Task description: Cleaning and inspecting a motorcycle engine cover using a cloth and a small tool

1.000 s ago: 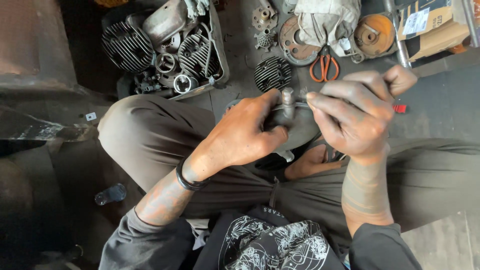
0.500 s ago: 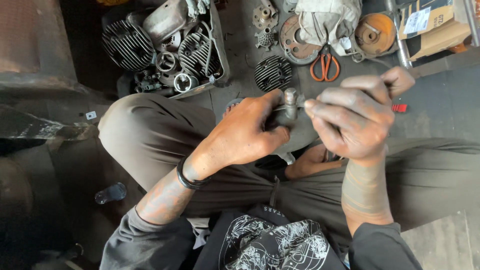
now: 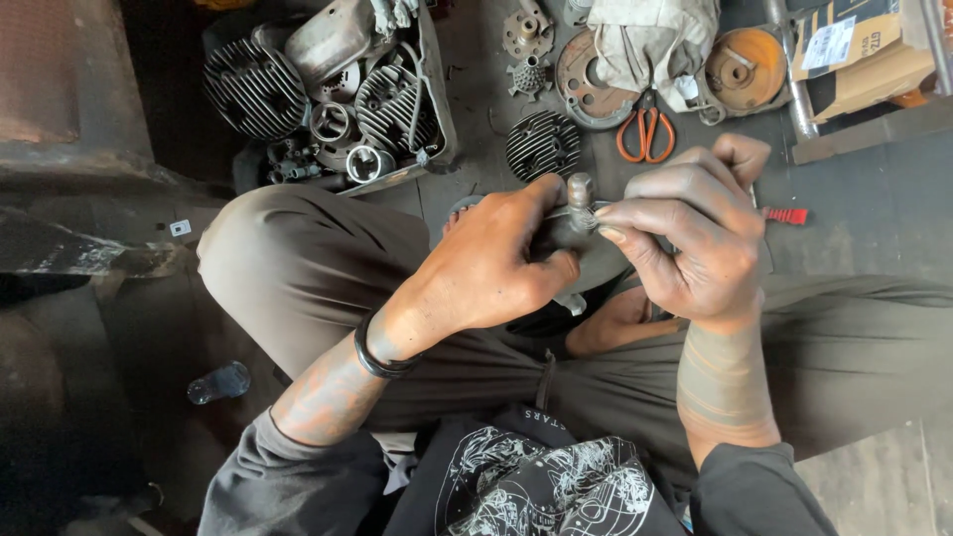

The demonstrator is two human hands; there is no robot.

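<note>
The person sits cross-legged on the floor, both hands raised over the lap. The left hand [image 3: 496, 263] is wrapped around a small grey metal part [image 3: 574, 213], fingers curled tight and thumb pressed along its underside — only the part's rounded knob shows above the knuckles. The right hand [image 3: 695, 238] meets it from the other side, fingertips bunched together and pinching at the part's end; what they grip there is too small to tell. A black band circles the left wrist. Beyond the knees lie orange-handled scissors [image 3: 645, 134], a finned cylinder head [image 3: 542, 145], and a tray [image 3: 437, 89] crowded with greasy engine pieces — a plastic bottle [image 3: 218, 382] rests well apart.
</note>
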